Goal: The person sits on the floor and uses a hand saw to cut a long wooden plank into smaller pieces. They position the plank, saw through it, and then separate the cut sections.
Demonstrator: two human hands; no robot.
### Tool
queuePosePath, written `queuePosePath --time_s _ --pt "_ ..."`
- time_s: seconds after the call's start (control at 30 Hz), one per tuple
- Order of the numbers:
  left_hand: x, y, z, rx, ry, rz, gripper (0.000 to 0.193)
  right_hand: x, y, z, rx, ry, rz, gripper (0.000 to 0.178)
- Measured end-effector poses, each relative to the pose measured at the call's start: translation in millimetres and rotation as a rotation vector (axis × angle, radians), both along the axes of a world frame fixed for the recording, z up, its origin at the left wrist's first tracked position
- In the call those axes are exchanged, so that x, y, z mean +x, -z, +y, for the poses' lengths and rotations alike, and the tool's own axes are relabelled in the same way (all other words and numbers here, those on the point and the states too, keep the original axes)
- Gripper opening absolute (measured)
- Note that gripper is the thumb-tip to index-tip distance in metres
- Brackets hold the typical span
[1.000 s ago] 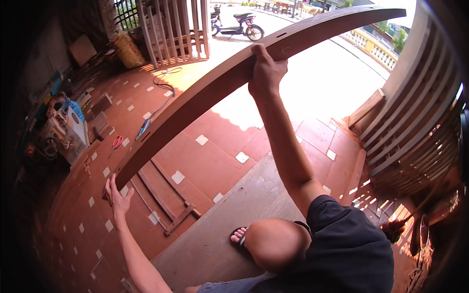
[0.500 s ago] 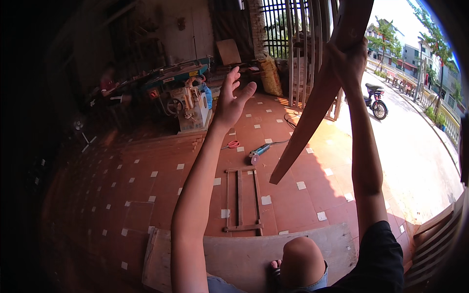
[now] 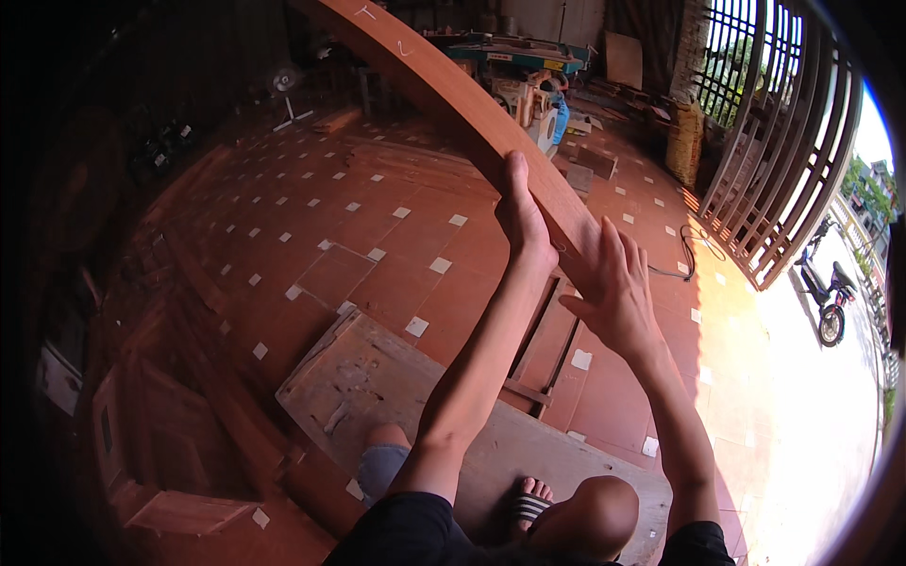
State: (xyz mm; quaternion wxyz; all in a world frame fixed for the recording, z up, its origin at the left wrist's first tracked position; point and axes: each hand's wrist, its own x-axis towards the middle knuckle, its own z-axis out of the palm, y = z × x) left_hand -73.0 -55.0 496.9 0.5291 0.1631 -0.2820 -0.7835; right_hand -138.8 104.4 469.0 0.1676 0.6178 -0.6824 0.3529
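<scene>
A long reddish-brown wooden board (image 3: 481,118) with pale marks on its face slants from the top left down to the middle. My left hand (image 3: 526,219) is closed round it, its thumb lying up along the face. At the near end, my right hand (image 3: 618,297) has its fingers over the board and its thumb on the other side. The board is raised above the floor, and its far end runs out of view at the top. Below my hands, a wooden frame saw (image 3: 538,363) lies on the tiles, partly hidden by my left forearm.
A low wooden plank bench (image 3: 396,377) spans the front, by my knees and sandalled foot. Wooden pieces (image 3: 189,424) lie at the left. A machine (image 3: 533,94) stands behind the board, a fan (image 3: 285,90) farther left. At right are a metal gate (image 3: 783,141) and a motorbike (image 3: 830,292).
The board has swung from upright at the right to a slant toward the upper left. My left hand, earlier open in the air, now grips it. The view has turned left.
</scene>
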Motion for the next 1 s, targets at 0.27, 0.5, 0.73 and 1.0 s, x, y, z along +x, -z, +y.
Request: queuePosePath --time_s 0.27,0.5,0.73,1.0 --pt "87 242 -19 0.471 0.006 -0.005 0.084 -10 279 255 0.483 0.512 -0.072 0.082" --pt "113 389 7 0.618 -0.004 -0.009 0.083 -3 308 263 0.665 0.479 -0.135 0.073" --pt "146 459 -12 0.69 -0.007 -0.003 0.086 3 330 231 0.703 0.363 -0.139 0.073" --pt "229 491 -101 0.672 -0.443 -0.709 0.08 31 385 102 0.68 0.122 -0.215 0.068"
